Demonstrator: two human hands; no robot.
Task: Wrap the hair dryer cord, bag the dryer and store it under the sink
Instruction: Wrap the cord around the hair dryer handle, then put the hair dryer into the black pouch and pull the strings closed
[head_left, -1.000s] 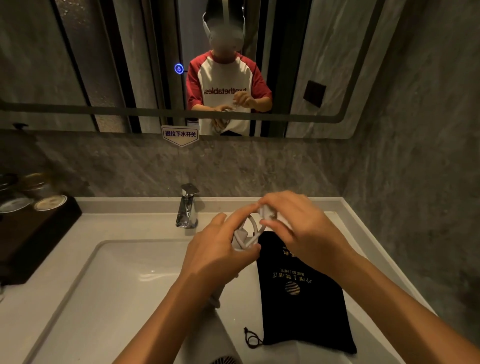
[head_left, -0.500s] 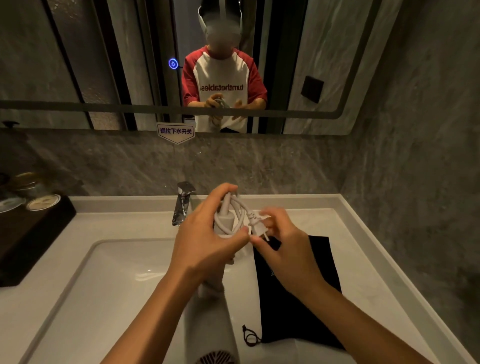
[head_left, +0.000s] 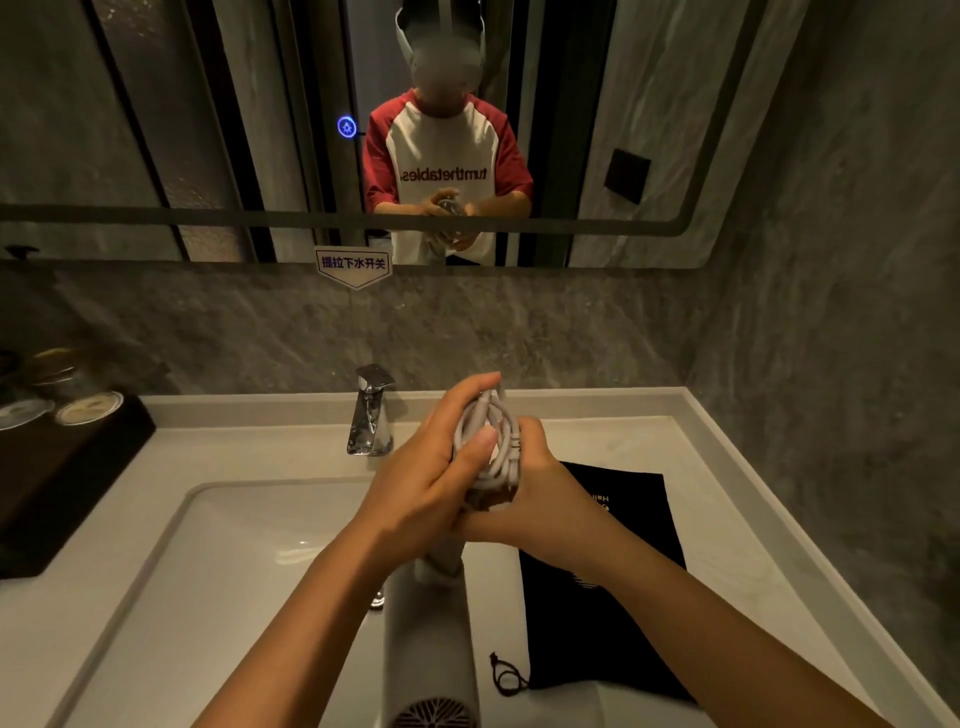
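I hold the white hair dryer (head_left: 431, 644) upside down over the sink, its handle up and its grille toward me. The white cord (head_left: 496, 441) is coiled around the handle. My left hand (head_left: 426, 478) wraps the handle and coil from the left, thumb pressed on the loops. My right hand (head_left: 540, 493) closes on the coil from the right and below. The plug is hidden between my hands. The black drawstring bag (head_left: 613, 587) lies flat on the counter to the right, its string at the near end.
A white basin (head_left: 208, 571) sits below my arms with a chrome faucet (head_left: 370, 415) behind it. A dark tray (head_left: 62, 467) with lidded cups stands at the left. The mirror (head_left: 208, 130) and stone wall close the back and the right.
My right hand has gone from holding the plug out beside the coil to pressing it against the coil. The dryer has shifted slightly right and the loops sit tighter on the handle.
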